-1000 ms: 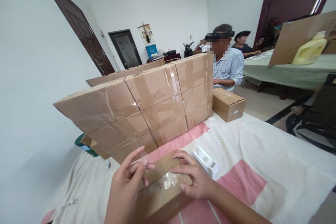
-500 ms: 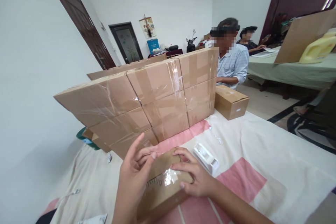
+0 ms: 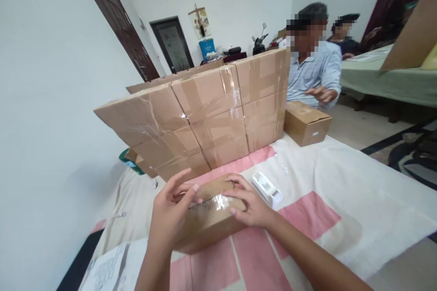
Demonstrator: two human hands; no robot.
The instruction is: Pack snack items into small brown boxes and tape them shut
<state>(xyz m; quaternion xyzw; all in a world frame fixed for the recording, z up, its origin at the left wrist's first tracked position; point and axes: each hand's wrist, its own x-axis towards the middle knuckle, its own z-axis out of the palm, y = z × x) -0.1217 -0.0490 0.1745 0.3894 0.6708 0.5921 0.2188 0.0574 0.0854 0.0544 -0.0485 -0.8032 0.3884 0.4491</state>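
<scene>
A small cardboard box [image 3: 208,218] lies on the cream and pink cloth [image 3: 327,200] in front of me, with a strip of clear tape across its top. My left hand [image 3: 172,211] is at the box's left end, thumb and fingers pinched on the tape's end. My right hand [image 3: 247,204] lies flat on the box's right part, fingers spread over the tape. A white tape dispenser [image 3: 266,189] sits just right of my right hand.
A stack of taped cardboard boxes [image 3: 205,113] stands behind the small box. One separate box [image 3: 307,122] lies at the stack's right end. Beyond it sits a person in a light blue shirt [image 3: 314,75], then another person. A green-covered table [image 3: 385,82] is at right.
The camera has tilted down and swung left, so everything sits further right and higher in view. My left hand has come down onto the box. The person in blue has raised a hand.
</scene>
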